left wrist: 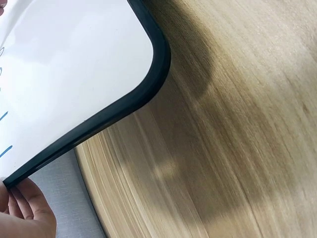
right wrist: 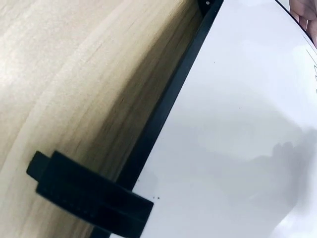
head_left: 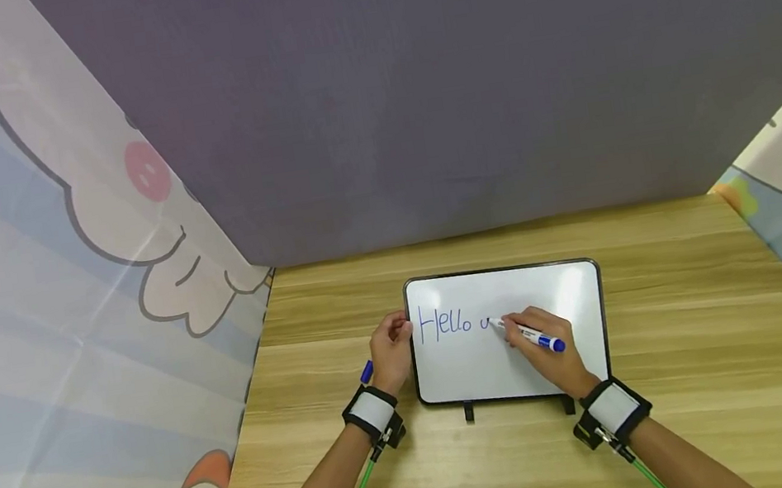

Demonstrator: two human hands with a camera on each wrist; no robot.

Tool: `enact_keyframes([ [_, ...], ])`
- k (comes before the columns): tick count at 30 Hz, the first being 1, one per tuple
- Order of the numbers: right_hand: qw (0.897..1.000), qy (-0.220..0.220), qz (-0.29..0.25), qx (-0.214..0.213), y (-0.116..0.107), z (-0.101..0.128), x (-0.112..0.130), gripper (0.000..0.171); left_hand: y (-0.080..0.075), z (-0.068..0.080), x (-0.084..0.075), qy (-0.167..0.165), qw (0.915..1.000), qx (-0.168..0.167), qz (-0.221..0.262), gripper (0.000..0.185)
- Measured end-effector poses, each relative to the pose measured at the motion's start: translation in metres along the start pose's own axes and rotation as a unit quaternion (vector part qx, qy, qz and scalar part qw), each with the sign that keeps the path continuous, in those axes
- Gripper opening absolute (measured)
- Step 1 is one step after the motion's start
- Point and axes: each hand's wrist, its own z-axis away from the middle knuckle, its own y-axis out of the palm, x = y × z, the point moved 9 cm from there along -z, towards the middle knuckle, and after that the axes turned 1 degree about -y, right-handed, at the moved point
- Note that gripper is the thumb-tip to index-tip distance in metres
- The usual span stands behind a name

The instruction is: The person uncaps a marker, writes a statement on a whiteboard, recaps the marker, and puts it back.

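Whiteboard (head_left: pixel 484 373) stands on black feet (head_left: pixel 469 411) on wood-grain tabletop (head_left: pixel 687 319), blue "Hello" plus a further stroke on its face. Left hand (head_left: pixel 392 350) pinches whiteboard's left edge; right hand (head_left: pixel 557 358) grips marker (head_left: pixel 534 335), tip at whiteboard's face. Small blue piece (head_left: pixel 367 372) left of whiteboard. Dark grey panel (head_left: pixel 378 96) behind whiteboard, cartoon-print sheets (head_left: pixel 60 349) left and right of it.
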Motion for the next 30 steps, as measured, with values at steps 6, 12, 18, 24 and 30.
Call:
enact_keyframes([
  [6,1.000,0.000,-0.004,0.007,0.002,0.002,0.001,0.010,-0.001,0.000,-0.003,0.002,1.0000,-0.003,0.002,0.018],
  [12,1.000,0.006,-0.007,0.009,0.001,0.003,0.000,0.010,-0.003,0.001,-0.010,-0.003,1.0000,0.002,0.009,0.018],
  [18,1.000,0.021,-0.013,-0.006,-0.002,0.001,0.000,0.009,-0.008,0.013,-0.043,0.005,0.9999,0.010,0.006,0.019],
  [24,0.999,0.047,-0.020,-0.011,-0.007,-0.003,0.012,0.009,-0.003,0.004,-0.015,-0.003,1.0000,0.004,0.006,0.018],
  [30,0.998,0.069,-0.012,-0.007,-0.010,-0.001,0.018,0.008,-0.001,0.000,0.001,-0.006,1.0000,0.001,0.006,0.018],
])
